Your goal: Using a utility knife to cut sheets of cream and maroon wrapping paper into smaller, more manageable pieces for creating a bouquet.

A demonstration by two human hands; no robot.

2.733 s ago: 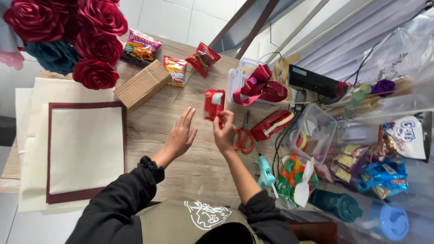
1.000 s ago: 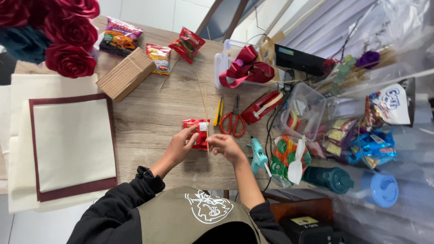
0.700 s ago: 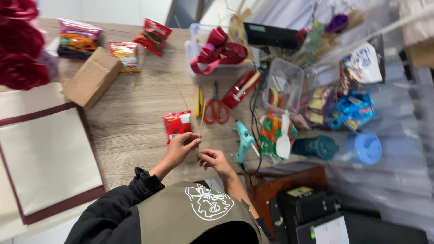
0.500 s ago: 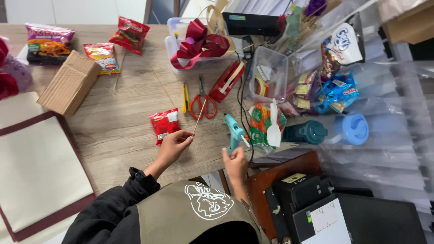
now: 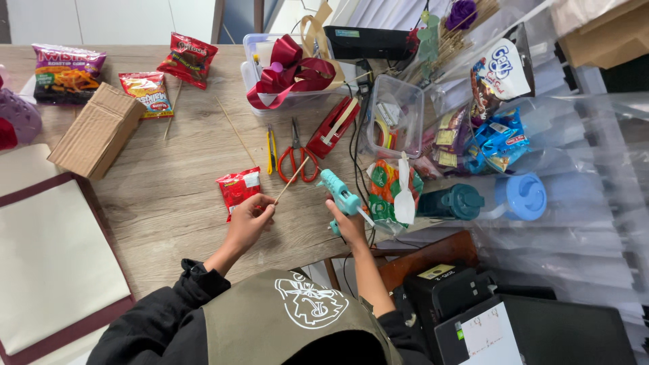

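Wooden worktop (image 5: 169, 203), pale grain, crowded toward its right edge; clear plastic sheeting beyond.

Far left of both grips: cream mat with a maroon border (image 5: 47, 257), lying flat. Above it a cardboard box (image 5: 98, 130), and three snack packets along the far edge.

Left hand (image 5: 249, 223): grip closed, fingers pinched round the lower end of a thin wooden skewer (image 5: 292, 180). Skewer slants up and to the right from the grip. A small red snack packet (image 5: 238, 189) lies just left of the grip, touching or nearly touching the fingers; cannot tell which.

Beyond the skewer tip: yellow utility knife (image 5: 271, 149), red-handled scissors (image 5: 295, 155), red tape dispenser (image 5: 332, 125). Further back, a clear tub holding a dark red ribbon bow (image 5: 291, 71).

Right hand (image 5: 348, 226): grip wrapped shut around the handle of a teal glue gun (image 5: 338, 192), at the worktop's near edge. Gun body sits above the grip, between the two hands and close to the skewer. Which end is the nozzle, cannot tell.

Right of this grip: green packet with a white plastic spoon (image 5: 403, 196) on it, dark teal bottle (image 5: 449, 201), blue lid (image 5: 524, 196).
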